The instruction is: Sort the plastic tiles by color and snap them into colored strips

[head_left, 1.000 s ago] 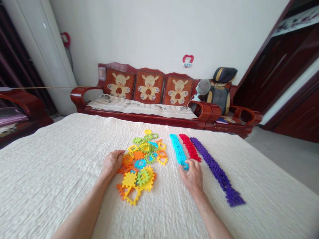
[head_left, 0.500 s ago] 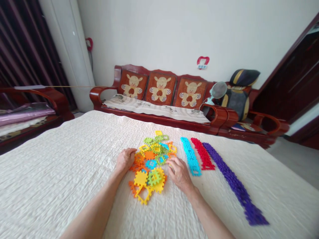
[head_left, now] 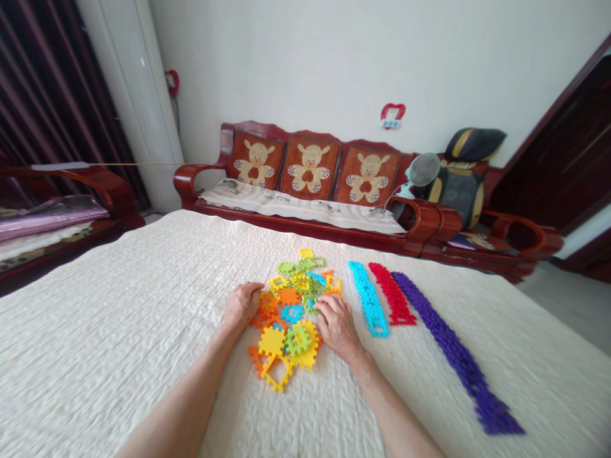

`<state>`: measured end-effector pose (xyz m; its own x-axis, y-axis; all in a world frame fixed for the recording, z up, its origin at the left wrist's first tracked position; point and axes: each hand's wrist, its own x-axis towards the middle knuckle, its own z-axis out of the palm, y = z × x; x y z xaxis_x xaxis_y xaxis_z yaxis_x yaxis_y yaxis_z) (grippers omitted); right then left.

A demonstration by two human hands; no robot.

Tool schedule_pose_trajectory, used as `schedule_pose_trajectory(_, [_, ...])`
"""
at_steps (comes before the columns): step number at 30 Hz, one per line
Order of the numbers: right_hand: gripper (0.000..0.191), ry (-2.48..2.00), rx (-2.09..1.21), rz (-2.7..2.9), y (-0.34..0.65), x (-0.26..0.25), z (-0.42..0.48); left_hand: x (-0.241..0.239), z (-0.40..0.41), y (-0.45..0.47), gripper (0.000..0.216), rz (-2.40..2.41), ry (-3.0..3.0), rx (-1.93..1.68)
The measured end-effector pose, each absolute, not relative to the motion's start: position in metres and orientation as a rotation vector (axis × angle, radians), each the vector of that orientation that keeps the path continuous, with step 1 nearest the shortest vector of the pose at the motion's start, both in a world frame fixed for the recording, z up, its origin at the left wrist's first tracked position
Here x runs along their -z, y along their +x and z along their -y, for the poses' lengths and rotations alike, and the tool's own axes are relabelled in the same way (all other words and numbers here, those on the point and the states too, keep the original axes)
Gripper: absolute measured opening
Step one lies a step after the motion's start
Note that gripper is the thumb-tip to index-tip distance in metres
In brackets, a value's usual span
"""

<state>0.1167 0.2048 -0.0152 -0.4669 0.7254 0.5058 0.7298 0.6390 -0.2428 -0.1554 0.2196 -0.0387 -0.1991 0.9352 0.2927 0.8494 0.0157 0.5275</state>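
Right hand (head_left: 338, 323) reached tile pile (head_left: 289, 296) — perhaps touching (edge partly hidden).

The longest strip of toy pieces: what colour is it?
The longest strip is purple; it shows best in the head view.

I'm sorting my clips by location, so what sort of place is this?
Most likely a living room in a home: there's a long wooden sofa with three animal-patterned cushions, and a dark curtain hangs at the left.
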Motion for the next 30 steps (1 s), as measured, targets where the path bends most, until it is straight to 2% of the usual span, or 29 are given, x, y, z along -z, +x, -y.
schedule_pose_trajectory(12, [0.023,-1.017,-0.033,2.294,0.132,0.001,-0.188,0.034,-0.218,-0.153,0.037,-2.132,1.863,-0.925])
schedule_pose_trajectory(23, [0.021,-1.330,0.128,2.164,0.106,-0.001,-0.256,0.035,-0.219,-0.154,0.035,-2.125,1.874,-0.944])
schedule_pose_trajectory(30, [0.016,-1.115,-0.079,2.293,0.092,-0.003,-0.242,0.031,-0.216,-0.152,0.036,-2.130,1.849,-0.948])
